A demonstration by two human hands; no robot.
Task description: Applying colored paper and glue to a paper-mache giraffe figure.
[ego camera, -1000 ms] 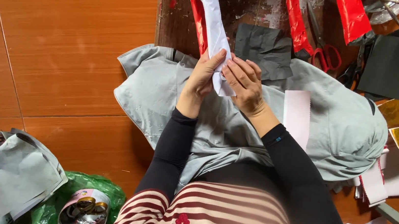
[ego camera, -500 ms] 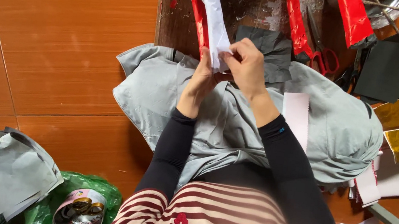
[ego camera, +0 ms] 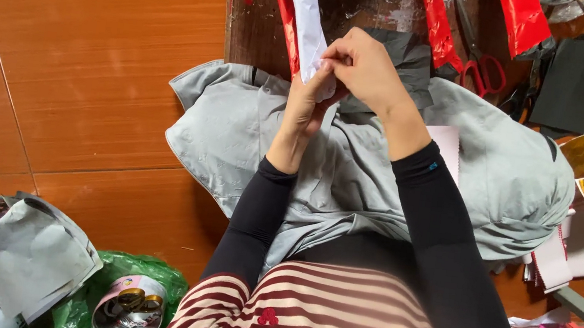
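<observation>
Both hands had risen since the earlier frame. Left hand (ego camera: 305, 105) and right hand (ego camera: 365, 68) pinched the white strip (ego camera: 309, 23), fingers closed on its lower end, above the grey cloth (ego camera: 236, 134). Folding looked barely begun; scissors (ego camera: 481, 69) lay untouched.

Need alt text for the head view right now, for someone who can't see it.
Both hands, left hand and right hand, pinch a white paper strip backed with red, above a grey cloth spread over the person's lap. Red-handled scissors, red foil strips and black sheets lie on the wooden board ahead.
</observation>
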